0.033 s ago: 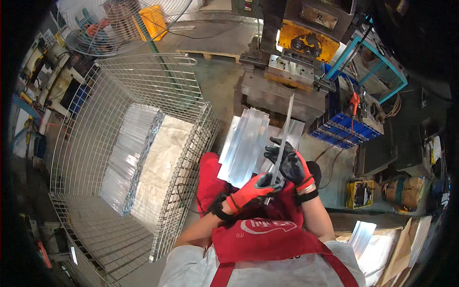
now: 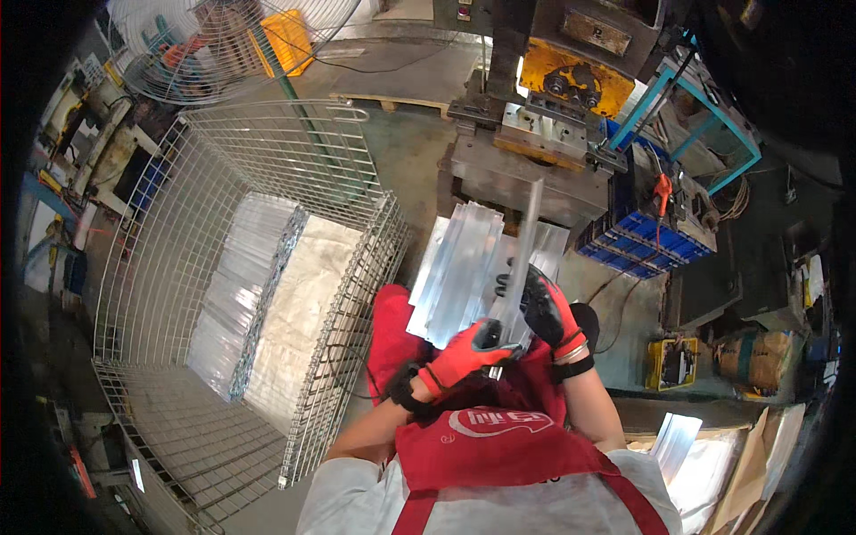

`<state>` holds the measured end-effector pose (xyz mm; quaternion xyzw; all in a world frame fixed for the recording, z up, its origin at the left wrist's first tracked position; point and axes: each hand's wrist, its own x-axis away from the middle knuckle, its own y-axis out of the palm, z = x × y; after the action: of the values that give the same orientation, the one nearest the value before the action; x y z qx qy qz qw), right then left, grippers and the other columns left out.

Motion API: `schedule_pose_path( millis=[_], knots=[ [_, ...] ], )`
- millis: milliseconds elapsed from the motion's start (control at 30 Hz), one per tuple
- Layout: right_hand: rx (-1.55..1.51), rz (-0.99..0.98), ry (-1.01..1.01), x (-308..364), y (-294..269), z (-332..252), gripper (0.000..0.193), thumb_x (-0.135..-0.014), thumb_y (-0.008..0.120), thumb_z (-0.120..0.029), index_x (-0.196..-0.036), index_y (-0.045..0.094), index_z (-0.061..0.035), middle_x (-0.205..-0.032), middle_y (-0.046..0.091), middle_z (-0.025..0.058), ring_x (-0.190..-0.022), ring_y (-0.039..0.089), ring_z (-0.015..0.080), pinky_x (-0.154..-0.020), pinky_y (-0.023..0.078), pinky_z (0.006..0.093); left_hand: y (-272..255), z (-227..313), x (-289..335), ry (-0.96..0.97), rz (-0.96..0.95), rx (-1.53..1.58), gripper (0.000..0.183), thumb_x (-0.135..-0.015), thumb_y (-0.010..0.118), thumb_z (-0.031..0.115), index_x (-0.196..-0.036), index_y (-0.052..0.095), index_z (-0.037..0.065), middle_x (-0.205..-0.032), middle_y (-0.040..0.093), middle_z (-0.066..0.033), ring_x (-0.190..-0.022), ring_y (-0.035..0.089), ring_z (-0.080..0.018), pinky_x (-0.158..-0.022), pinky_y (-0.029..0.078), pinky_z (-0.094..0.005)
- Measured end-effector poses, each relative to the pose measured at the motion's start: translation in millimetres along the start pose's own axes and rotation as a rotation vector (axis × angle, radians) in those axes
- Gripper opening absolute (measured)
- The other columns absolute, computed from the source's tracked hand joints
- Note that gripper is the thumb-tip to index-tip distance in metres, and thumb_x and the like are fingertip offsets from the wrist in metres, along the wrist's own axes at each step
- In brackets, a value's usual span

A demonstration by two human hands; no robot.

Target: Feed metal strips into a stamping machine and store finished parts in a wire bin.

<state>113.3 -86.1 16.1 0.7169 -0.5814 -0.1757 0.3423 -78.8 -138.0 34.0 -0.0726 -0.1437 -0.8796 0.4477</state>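
A long, thin silvery metal strip (image 2: 530, 234) stands slanted in front of my body, its far end pointing toward the press. My left hand (image 2: 474, 353), in a red and black glove, is closed around the strip's near end. Higher up, my right hand (image 2: 549, 312), gloved alike, grips its right edge, with dark fingertips showing on the left side of the strip. Just beyond my lap lies a stack of similar metal strips (image 2: 456, 267), partly hidden behind my hands.
Left of me stands a wire mesh basket (image 2: 346, 294) holding bundled strips (image 2: 239, 285) and a beige cloth (image 2: 303, 308). Ahead is a press machine (image 2: 539, 134); right of it, a blue crate (image 2: 637, 242). A fan (image 2: 223, 45) stands far left, a cardboard box (image 2: 744, 473) lower right.
The strip has turned from its narrow edge to show more of its broad face. My right hand's fingers, spread beside it before, now curl around it.
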Motion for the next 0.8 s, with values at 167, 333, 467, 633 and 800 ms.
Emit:
schedule_pose_path(
  millis=[167,333,467,633,800],
  knots=[
    [0.226,0.039,-0.002,2.7,-23.3,7.9,0.043,-0.089,0.045,-0.029,-0.118,0.044,0.0031,-0.104,0.056,0.0157,-0.095,0.055,0.0235,-0.087,0.041,0.0354,-32.4,-4.9,-4.6,-0.139,0.517,-1.058,0.068,-0.06,0.064,0.059,-0.09,0.046,0.001,-0.073,0.059,-0.0162,-0.066,0.059,-0.0316,-0.055,0.045,-0.0383],
    [0.214,0.042,0.035,8.7,-27.9,15.5,0.043,-0.089,0.045,-0.029,-0.117,0.045,0.0033,-0.102,0.057,0.0152,-0.094,0.055,0.0239,-0.087,0.041,0.0357,-60.1,-46.1,-29.9,-0.162,0.53,-1.375,0.079,-0.059,0.059,0.064,-0.099,0.044,-0.002,-0.084,0.058,-0.017,-0.071,0.059,-0.031,-0.057,0.044,-0.0409],
    [0.248,0.047,0.054,13.5,-24.7,14.5,0.041,-0.09,0.044,-0.028,-0.116,0.046,0.0029,-0.102,0.057,0.0142,-0.094,0.055,0.0232,-0.087,0.041,0.0357,-66.2,-60.2,-34.5,-0.268,0.466,-1.49,0.092,-0.056,0.056,0.069,-0.111,0.042,-0.004,-0.092,0.055,-0.0171,-0.078,0.058,-0.0292,-0.06,0.044,-0.0411],
    [0.28,0.144,0.025,21.8,-27.0,30.2,0.035,-0.088,0.048,-0.025,-0.11,0.051,0.002,-0.1,0.058,0.0118,-0.091,0.057,0.0216,-0.082,0.045,0.0336,-83.7,-40.4,-25.4,-0.234,0.58,-1.508,0.085,-0.057,0.059,0.067,-0.106,0.047,-0.001,-0.094,0.053,-0.0205,-0.087,0.053,-0.0327,-0.069,0.044,-0.0409],
    [0.166,0.118,0.277,27.7,-8.5,55.5,0.029,-0.088,0.049,-0.021,-0.108,0.053,0.0001,-0.095,0.06,0.0088,-0.084,0.059,0.0174,-0.077,0.047,0.0285,-142.4,-65.7,-14.8,-0.465,0.433,-1.252,0.082,-0.058,0.054,0.072,-0.097,0.058,0.001,-0.092,0.061,-0.0169,-0.08,0.058,-0.0287,-0.067,0.044,-0.0345]
  ],
)
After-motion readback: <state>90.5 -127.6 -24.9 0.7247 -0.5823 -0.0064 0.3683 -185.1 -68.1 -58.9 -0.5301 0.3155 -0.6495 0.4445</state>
